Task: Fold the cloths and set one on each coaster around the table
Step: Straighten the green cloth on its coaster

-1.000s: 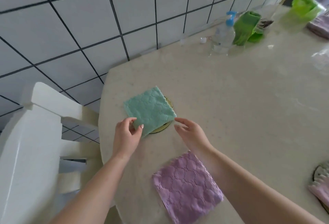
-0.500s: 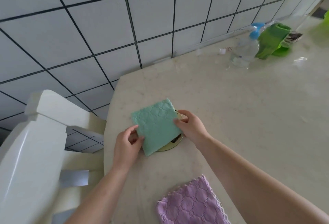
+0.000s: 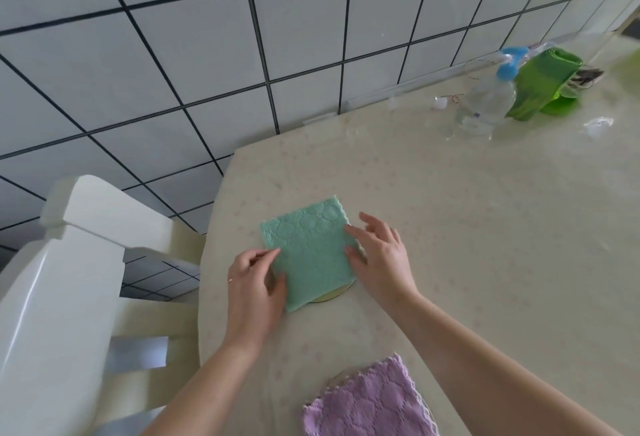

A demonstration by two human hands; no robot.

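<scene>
A folded green cloth (image 3: 311, 250) lies on a round gold-rimmed coaster (image 3: 332, 294) near the table's left edge; only a sliver of the coaster shows under it. My left hand (image 3: 254, 285) touches the cloth's left edge with loosely bent fingers. Relaxed, spread fingers of my right hand (image 3: 379, 257) rest on its right edge. A folded purple cloth (image 3: 369, 401) lies on another coaster (image 3: 334, 379) at the near edge, which peeks out at the cloth's upper left.
A white chair (image 3: 69, 262) stands against the table's left side. At the far right stand a clear spray bottle (image 3: 486, 103) with a blue top and a rolled green cloth (image 3: 540, 84). The cream table (image 3: 485, 228) stretches to the right. A tiled wall is behind.
My view has moved closer to the green cloth. Both hands have come onto the cloth's sides, and the cloth has turned a little on its coaster.
</scene>
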